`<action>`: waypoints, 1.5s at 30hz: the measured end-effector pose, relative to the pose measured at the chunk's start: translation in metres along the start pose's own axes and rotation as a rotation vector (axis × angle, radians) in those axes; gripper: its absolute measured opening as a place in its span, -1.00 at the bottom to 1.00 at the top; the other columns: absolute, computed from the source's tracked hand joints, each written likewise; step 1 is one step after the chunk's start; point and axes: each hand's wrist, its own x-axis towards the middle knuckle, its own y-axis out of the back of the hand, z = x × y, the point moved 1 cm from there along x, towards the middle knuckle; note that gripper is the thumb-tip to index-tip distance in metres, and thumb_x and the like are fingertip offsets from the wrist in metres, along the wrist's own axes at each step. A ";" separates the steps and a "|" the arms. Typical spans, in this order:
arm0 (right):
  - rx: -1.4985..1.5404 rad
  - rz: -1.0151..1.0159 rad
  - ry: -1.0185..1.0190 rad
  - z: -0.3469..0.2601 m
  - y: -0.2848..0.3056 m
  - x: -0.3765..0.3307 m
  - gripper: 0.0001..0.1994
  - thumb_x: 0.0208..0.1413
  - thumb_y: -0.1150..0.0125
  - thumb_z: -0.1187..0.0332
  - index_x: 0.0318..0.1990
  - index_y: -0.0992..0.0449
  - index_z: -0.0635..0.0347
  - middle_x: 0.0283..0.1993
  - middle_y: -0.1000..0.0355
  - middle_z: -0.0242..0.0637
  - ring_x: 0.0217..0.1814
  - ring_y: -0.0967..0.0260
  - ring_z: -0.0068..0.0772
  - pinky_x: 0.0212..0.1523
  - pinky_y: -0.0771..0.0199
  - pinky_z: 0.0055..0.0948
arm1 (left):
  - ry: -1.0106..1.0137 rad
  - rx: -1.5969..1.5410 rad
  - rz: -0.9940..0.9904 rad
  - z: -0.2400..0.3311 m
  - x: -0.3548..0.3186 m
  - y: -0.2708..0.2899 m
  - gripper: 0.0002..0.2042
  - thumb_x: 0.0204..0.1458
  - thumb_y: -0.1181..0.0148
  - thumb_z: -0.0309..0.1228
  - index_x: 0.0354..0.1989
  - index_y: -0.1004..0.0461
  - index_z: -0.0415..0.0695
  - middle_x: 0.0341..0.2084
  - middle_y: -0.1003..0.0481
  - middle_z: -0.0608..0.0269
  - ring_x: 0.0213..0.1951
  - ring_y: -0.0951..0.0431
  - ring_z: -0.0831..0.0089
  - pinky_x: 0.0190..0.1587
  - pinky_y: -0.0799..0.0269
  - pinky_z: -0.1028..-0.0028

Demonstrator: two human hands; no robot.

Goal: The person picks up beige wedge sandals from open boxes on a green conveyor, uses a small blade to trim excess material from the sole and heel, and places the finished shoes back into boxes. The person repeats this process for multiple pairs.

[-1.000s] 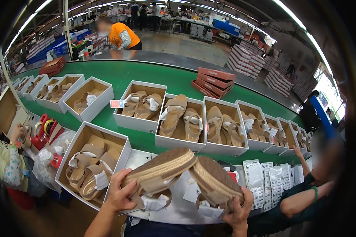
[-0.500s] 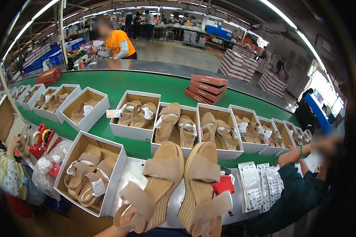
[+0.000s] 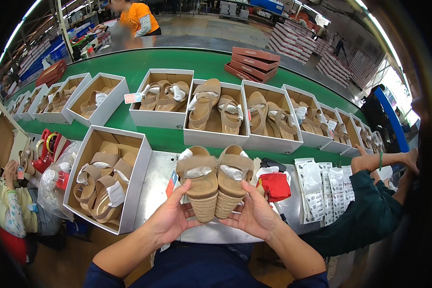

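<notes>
I hold a pair of tan wedge sandals side by side, heels toward me, over a grey metal worktable. My left hand grips the left sandal at its woven heel. My right hand grips the right sandal the same way. White tissue paper is stuffed under both straps. An open white shoebox with another tan pair lies just left of my hands.
A green conveyor belt carries a row of open boxes with sandals, and stacked red lids. A red cloth and sheets of labels lie to my right. Co-workers sit on both sides; one in orange stands across the belt.
The sandals were tipped with soles and sides toward me; now they sit upright, side by side, heels in my palms. The boxes on the belt have shifted right.
</notes>
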 end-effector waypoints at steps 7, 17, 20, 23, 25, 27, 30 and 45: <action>0.000 0.005 -0.002 -0.001 -0.006 0.005 -0.12 0.15 -0.11 -0.26 0.43 0.09 0.01 0.29 -0.09 0.00 0.29 -0.22 -0.02 0.33 -0.28 -0.01 | -0.007 -0.044 0.017 0.003 0.000 0.006 -0.23 0.18 -0.05 0.19 0.42 0.06 0.08 0.26 -0.18 0.11 0.22 -0.32 0.18 0.19 -0.39 0.01; 0.250 -0.184 0.202 0.051 0.021 -0.003 -0.32 0.26 -0.07 -0.05 0.41 -0.09 0.06 0.36 -0.19 -0.22 0.37 -0.22 -0.15 0.36 -0.23 0.03 | -0.161 0.026 0.307 -0.034 0.009 0.053 -0.43 0.18 -0.04 -0.37 0.39 -0.11 -0.08 0.27 -0.27 0.07 0.31 -0.27 0.25 0.32 -0.18 0.09; 0.210 -0.229 0.327 0.100 0.044 -0.008 -0.27 0.21 -0.19 0.08 0.45 -0.03 0.09 0.38 -0.20 -0.27 0.40 -0.20 -0.26 0.39 -0.21 -0.09 | -0.959 0.336 0.562 -0.046 0.001 0.083 -0.22 -0.17 0.20 -0.72 0.41 0.00 -0.27 0.36 -0.13 0.00 0.44 -0.06 0.26 0.48 0.14 0.33; 0.184 -0.345 0.143 0.127 0.060 -0.014 -0.12 0.00 -0.38 0.28 0.44 -0.01 0.18 0.34 -0.26 -0.26 0.36 -0.25 -0.36 0.37 -0.23 -0.29 | -1.068 0.440 0.312 -0.002 -0.022 0.034 -0.24 -0.05 0.01 -0.50 0.43 0.03 -0.28 0.42 -0.04 -0.03 0.47 0.03 0.19 0.48 0.20 0.26; 0.061 -0.453 -0.038 0.125 0.057 -0.021 -0.14 -0.05 -0.39 0.36 0.42 -0.06 0.21 0.29 -0.29 -0.26 0.26 -0.31 -0.40 0.27 -0.30 -0.38 | -0.913 0.533 0.184 0.010 -0.010 0.011 -0.19 -0.01 -0.12 -0.27 0.44 0.05 -0.26 0.40 -0.06 -0.07 0.45 -0.01 0.19 0.45 0.12 0.25; -0.251 -0.533 -0.155 0.110 0.047 -0.033 -0.23 0.02 -0.36 0.39 0.39 -0.11 0.22 0.25 -0.31 -0.26 0.23 -0.30 -0.45 0.23 -0.30 -0.44 | -0.755 0.468 0.015 0.012 0.009 -0.003 -0.20 0.06 -0.19 -0.22 0.44 0.03 -0.21 0.30 -0.18 -0.07 0.32 -0.23 0.25 0.36 -0.10 0.28; -0.788 -0.806 0.269 0.109 0.055 -0.029 -0.45 0.19 -0.28 0.36 0.29 -0.26 0.27 0.26 -0.30 -0.27 0.28 -0.20 -0.49 0.28 -0.22 -0.45 | -0.457 0.321 -0.049 0.002 0.035 -0.003 -0.30 0.12 -0.16 -0.36 0.43 -0.01 -0.17 0.18 -0.30 0.02 0.16 -0.37 0.34 0.24 -0.25 0.37; -0.186 -0.190 0.288 0.096 0.080 -0.002 -0.37 0.40 0.20 0.00 0.45 -0.05 0.25 0.41 -0.15 -0.24 0.38 -0.15 -0.44 0.41 -0.07 -0.40 | -0.705 0.374 -0.150 -0.022 0.021 -0.024 -0.36 0.20 -0.13 -0.29 0.38 -0.05 -0.27 0.25 -0.25 0.06 0.27 -0.25 0.26 0.34 -0.13 0.26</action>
